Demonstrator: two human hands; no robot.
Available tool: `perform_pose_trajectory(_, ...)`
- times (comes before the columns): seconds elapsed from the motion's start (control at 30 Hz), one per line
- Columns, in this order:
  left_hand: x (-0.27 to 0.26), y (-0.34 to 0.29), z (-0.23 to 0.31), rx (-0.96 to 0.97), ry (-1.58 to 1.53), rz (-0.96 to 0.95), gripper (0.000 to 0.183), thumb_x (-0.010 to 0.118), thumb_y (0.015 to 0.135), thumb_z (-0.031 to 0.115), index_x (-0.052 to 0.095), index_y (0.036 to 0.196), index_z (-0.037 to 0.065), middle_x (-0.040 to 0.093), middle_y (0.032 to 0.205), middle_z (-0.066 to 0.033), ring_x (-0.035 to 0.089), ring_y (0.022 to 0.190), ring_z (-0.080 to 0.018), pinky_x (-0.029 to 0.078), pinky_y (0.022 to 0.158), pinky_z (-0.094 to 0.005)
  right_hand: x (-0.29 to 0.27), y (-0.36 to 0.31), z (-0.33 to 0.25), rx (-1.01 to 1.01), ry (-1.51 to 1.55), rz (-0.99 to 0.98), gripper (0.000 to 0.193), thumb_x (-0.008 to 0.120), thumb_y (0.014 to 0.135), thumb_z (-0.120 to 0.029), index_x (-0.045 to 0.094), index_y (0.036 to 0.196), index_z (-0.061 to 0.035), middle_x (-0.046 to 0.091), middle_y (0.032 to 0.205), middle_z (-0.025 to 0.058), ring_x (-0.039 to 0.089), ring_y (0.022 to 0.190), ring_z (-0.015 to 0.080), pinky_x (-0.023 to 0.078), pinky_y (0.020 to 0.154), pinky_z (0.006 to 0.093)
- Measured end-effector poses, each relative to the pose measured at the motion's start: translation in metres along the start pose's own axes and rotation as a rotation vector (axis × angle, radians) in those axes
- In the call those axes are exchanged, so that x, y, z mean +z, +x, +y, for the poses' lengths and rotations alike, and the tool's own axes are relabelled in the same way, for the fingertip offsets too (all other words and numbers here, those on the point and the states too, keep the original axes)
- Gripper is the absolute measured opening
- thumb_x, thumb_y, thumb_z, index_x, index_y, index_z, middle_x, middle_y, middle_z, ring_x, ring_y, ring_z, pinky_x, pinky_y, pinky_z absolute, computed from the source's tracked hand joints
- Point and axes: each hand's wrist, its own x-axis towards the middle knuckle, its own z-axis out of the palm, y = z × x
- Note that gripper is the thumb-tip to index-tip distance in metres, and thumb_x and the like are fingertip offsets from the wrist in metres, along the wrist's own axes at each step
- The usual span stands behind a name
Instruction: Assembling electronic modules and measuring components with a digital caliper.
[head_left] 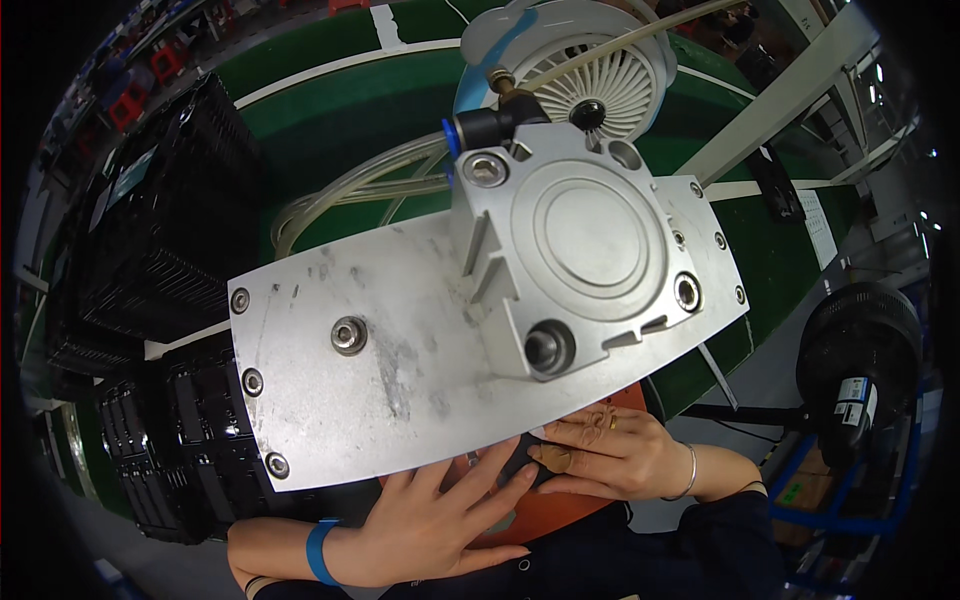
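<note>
Honestly, from where I'm standing, fingers are my chief worry: the left hand (425,525), at six-thirty, and the right hand (615,455), at five, work right at the near edge of the silver plate (325,410). Should the bulky metal cylinder block (590,235) bolted on top drive something downward, a fingertip beneath could be pinched, and the overhang would make that hard to see coming. The dark piece (517,460) lies between the hands at six o'clock, over an orange base (565,510); uneven pressing might skew it. The left hand has its fingers fanned apart, some tips lost under the plate; the right has its fingers bunched close beside that piece, and I cannot tell whether they pinch anything. Clear hoses (350,190) loop at eleven, and a tug there could loosen the fitting. As for containers, a tall stack of black trays (185,200) stands at ten o'clock, and more compartmented black trays (200,395) sit at eight; their cells are so dark that I can't say what is in them. Down at four, a blue rack (885,520) holds a brown carton (805,492), contents hidden.
</note>
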Motion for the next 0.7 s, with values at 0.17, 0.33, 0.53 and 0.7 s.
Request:
perform_pose_trajectory(0.17, 0.0, -0.001, 0.001, -0.005, 0.011, 0.011, 0.071, 0.058, 0.079, 0.075, 0.063, 0.127, 0.023, 0.046, 0.146, -0.012, 0.036, 0.135, -0.0456, 0.019, 0.111, -0.064, -0.001, 0.001, -0.005, 0.024, -0.014, -0.012, 0.029, 0.077, 0.08, -0.025, 0.071, 0.099, -0.0038, 0.063, 0.125, 0.0141, 0.061, 0.118, 0.032, 0.052, 0.098, 0.0409)
perform_pose_trajectory(0.33, -0.004, 0.001, -0.001, 0.002, -0.006, 0.017, 0.068, 0.063, 0.078, 0.071, 0.063, 0.126, 0.023, 0.046, 0.146, -0.0117, 0.036, 0.136, -0.044, 0.021, 0.111, -0.0623, -0.008, 0.005, -0.033, 0.278, 0.285, -0.111, 0.038, 0.065, 0.089, -0.007, 0.055, 0.125, -0.0045, 0.043, 0.146, 0.016, 0.041, 0.137, 0.034, 0.04, 0.109, 0.0436)
perform_pose_trajectory(0.53, -0.004, 0.001, -0.002, 0.067, -0.074, 0.092, 0.063, 0.061, 0.084, 0.061, 0.06, 0.128, 0.017, 0.046, 0.145, -0.0121, 0.037, 0.138, -0.0384, 0.025, 0.11, -0.06, -0.02, 0.006, -0.036, 0.781, 1.562, 0.25, 0.057, 0.054, 0.092, 0.007, 0.029, 0.141, -0.0078, 0.037, 0.144, 0.01, 0.027, 0.145, 0.0228, 0.035, 0.109, 0.0343)
perform_pose_trajectory(0.7, -0.009, 0.002, 0.003, 0.216, -0.077, 0.34, 0.048, 0.072, 0.084, 0.039, 0.062, 0.121, 0.009, 0.058, 0.13, -0.0107, 0.055, 0.121, -0.0301, 0.045, 0.098, -0.0434, -0.016, 0.021, -0.019, 0.917, 1.172, 0.135, 0.048, 0.069, 0.085, 0.004, 0.042, 0.124, -0.0048, 0.05, 0.119, 0.0094, 0.058, 0.104, 0.011, 0.052, 0.085, 0.0244)
